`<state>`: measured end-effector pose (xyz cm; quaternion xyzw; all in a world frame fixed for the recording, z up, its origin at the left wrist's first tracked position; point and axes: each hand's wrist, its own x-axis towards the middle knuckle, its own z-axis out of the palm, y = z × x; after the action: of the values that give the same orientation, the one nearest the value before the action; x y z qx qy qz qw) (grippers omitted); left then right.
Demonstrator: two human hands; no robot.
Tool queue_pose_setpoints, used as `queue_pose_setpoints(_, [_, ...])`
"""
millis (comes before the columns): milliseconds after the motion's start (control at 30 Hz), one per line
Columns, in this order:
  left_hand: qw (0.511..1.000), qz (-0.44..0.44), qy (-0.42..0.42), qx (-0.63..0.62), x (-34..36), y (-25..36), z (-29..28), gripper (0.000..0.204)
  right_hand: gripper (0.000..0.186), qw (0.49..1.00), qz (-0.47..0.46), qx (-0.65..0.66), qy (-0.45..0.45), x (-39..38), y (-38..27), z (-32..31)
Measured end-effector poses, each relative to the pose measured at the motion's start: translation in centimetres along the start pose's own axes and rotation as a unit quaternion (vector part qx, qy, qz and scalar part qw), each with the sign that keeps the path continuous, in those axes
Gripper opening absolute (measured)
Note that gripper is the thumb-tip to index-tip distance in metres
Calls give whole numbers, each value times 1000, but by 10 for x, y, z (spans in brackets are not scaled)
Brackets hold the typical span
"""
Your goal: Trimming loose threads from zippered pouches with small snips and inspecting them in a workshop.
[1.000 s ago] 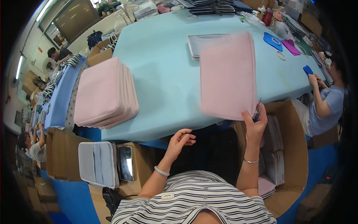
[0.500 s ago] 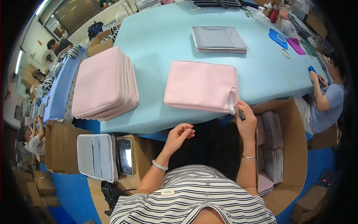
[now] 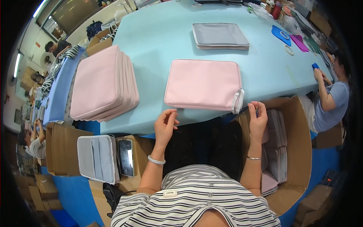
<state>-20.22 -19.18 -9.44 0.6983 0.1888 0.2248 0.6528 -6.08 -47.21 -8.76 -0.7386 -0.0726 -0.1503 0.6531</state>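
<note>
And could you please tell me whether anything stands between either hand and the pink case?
Nothing visible stands between the left hand and the pink case. Only the silvery strap at the case's near right corner lies between the case and the right hand.

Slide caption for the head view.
Left hand and right hand near a pink case lying flat on a pale-blue table, right of stacked pink cases.
</note>
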Motion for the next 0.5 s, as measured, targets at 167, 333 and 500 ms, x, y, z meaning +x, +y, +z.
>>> queue_pose_setpoints(167, [951, 195, 101, 217, 19, 12, -4, 20, 26, 995, -47, -70, -45, 4, -16, 19])
queue_pose_setpoints(333, [961, 137, 96, 221, 28, 16, -3, 30, 25, 987, -8, -37, -157, 3, -25, 13])
queue_pose_setpoints(500, [985, -22, 45, 163, 34, 24, -10, 38, 21, 917, 12, 7, -399, -5, -36, -8])
